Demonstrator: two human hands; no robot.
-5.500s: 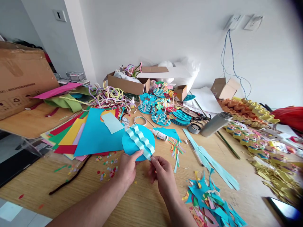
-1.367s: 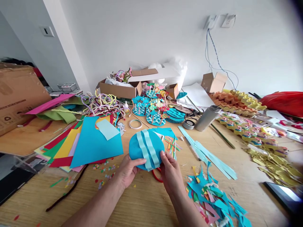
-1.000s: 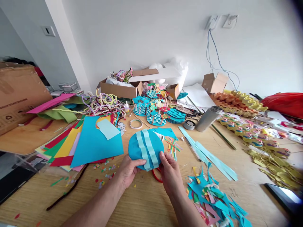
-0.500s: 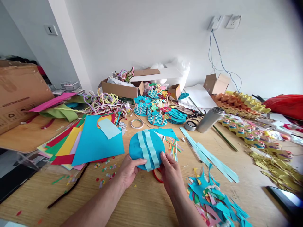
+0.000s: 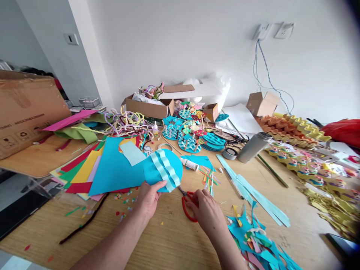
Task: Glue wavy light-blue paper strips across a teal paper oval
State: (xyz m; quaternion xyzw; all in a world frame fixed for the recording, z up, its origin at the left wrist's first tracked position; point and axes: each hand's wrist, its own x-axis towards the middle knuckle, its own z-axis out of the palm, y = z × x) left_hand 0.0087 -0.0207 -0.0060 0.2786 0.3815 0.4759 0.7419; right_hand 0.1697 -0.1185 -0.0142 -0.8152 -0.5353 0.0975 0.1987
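My left hand point(image 5: 150, 197) pinches the lower edge of a round blue paper disc point(image 5: 176, 163), thumb on top. Light blue wavy paper strips point(image 5: 166, 168) run across the disc side by side, their ends at its lower rim. A pair of scissors point(image 5: 184, 210) with red handles lies on the table to the right of the disc. My right hand point(image 5: 205, 208) is closed over the right handle, its fingertips partly hidden. Just beyond the disc lies a small white glue bottle point(image 5: 190, 165) on its side.
Stacked coloured paper point(image 5: 112, 176) lies at left. Light blue strips point(image 5: 255, 195) and blue paper scraps point(image 5: 261, 240) lie at right. Farther back stand a grey metal flask point(image 5: 254, 147), finished blue paper crafts point(image 5: 189, 142) and a cardboard box point(image 5: 152, 107).
My right hand has let go of the disc and moved down onto the scissors. My left hand has tilted the disc and drawn it left, uncovering the glue bottle.
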